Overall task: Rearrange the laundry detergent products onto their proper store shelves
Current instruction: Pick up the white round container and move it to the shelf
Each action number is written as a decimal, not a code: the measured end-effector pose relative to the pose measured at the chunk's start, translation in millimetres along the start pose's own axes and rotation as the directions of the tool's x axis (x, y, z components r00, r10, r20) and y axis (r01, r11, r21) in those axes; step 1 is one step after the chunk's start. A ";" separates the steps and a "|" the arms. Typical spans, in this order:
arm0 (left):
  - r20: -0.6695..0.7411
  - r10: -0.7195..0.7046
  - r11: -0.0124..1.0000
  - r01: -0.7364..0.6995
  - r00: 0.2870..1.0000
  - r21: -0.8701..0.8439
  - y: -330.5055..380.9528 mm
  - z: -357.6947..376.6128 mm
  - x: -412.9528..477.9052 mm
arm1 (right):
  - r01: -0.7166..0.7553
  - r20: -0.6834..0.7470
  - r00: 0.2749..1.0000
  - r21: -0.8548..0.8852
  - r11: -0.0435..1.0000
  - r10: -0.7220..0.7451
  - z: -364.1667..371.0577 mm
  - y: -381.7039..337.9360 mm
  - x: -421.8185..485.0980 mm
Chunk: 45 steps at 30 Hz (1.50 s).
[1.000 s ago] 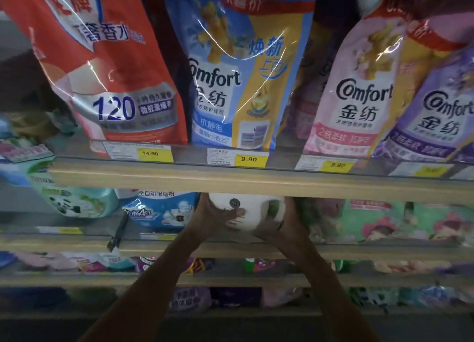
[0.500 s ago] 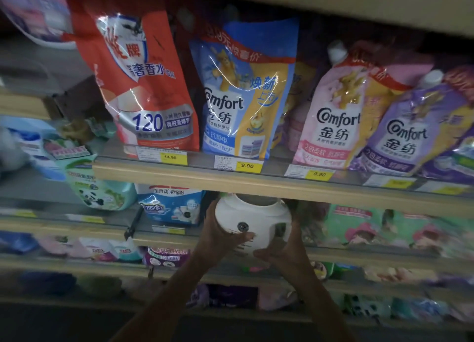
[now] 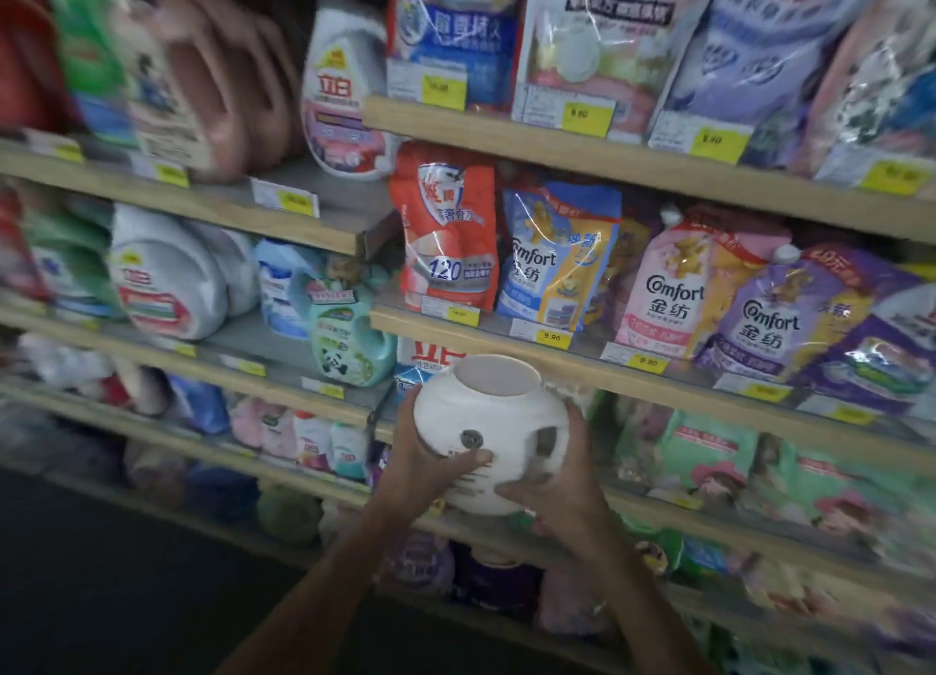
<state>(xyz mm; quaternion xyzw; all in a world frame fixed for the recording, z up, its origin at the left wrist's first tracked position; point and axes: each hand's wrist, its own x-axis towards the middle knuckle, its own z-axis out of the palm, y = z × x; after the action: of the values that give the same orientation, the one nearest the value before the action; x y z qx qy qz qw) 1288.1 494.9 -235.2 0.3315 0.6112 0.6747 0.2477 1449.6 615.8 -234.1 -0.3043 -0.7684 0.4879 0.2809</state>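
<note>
Both hands grasp a white tub in front of the shelves: left hand wrapped on its left side with thumb across the front, right hand cupping the lower right. Tub is off any shelf, held just below the shelf edge carrying Comfort pouches, near a panda bottle.

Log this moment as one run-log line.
left hand: holding white tub | right hand: holding same tub | tub: in front of shelves, unshelved
</note>
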 end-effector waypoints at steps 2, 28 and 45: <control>-0.063 0.028 0.999 -0.029 0.998 -0.016 20.0 -26.6 -16.0 | 0.023 0.036 0.999 -0.002 1.000 -0.023 17.1 -32.5 -5.4; -0.300 0.270 0.959 -0.227 0.915 0.172 162.1 -417.0 -86.9 | 0.305 0.203 0.923 0.130 0.944 -0.326 345.8 -275.5 -10.7; -0.318 0.284 0.955 -0.237 0.905 0.177 132.6 -607.2 69.0 | 0.368 0.181 0.903 0.143 0.919 -0.390 539.6 -314.2 147.9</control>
<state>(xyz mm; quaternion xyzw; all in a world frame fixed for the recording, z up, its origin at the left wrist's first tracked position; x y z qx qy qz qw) 796.7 127.6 -114.2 0.3048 0.6389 0.7059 0.0232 898.4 306.7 -122.3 -0.0817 -0.8108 0.4926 0.3053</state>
